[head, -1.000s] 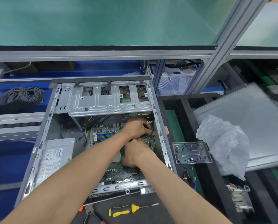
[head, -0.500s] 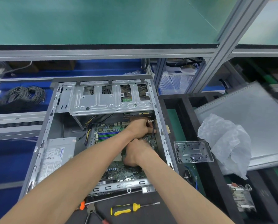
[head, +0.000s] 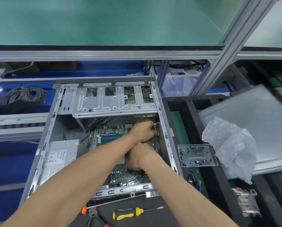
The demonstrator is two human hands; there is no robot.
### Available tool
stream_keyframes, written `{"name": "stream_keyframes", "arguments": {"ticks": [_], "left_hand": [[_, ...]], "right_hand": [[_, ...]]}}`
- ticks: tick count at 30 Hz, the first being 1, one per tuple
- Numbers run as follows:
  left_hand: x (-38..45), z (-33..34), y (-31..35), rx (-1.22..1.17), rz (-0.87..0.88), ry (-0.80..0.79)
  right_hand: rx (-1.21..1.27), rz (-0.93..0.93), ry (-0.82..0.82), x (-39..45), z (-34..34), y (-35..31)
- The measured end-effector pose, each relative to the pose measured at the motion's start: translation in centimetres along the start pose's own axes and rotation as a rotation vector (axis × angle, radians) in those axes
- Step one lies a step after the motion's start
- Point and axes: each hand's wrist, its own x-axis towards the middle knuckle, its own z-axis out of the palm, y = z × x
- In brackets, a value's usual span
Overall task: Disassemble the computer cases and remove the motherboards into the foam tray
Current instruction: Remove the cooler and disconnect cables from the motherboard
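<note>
An open grey computer case (head: pixel 43 141) lies in front of me with a green motherboard (head: pixel 111 135) inside. My left hand (head: pixel 142 131) reaches to the board's far right corner, fingers curled round a thin black and white cable (head: pixel 156 128) by the case wall. My right hand (head: pixel 139 157) sits just below it on the board's right part, fingers bent down; what they grasp is hidden. The black foam tray (head: pixel 184 104) stands right of the case.
A power supply (head: pixel 58 159) fills the case's left side, a drive cage (head: pixel 112 100) its far end. A yellow screwdriver (head: pixel 128 213), pliers and an orange-handled tool lie near me. A clear screw box (head: pixel 196 155), bubble wrap (head: pixel 230 145) and a metal panel (head: pixel 251 115) rest on the tray.
Both hands stay in the same spot on the board; my left hand's fingers work slightly at the cable. The view has shifted a little.
</note>
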Motion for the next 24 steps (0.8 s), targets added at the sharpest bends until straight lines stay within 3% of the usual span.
{"name": "stream_keyframes", "arguments": {"ticks": [24], "left_hand": [[0.16,0.24,-0.51,-0.084,-0.028,0.033]], "right_hand": [[0.049,0.022,0.007,-0.31,-0.2,0.06]]}}
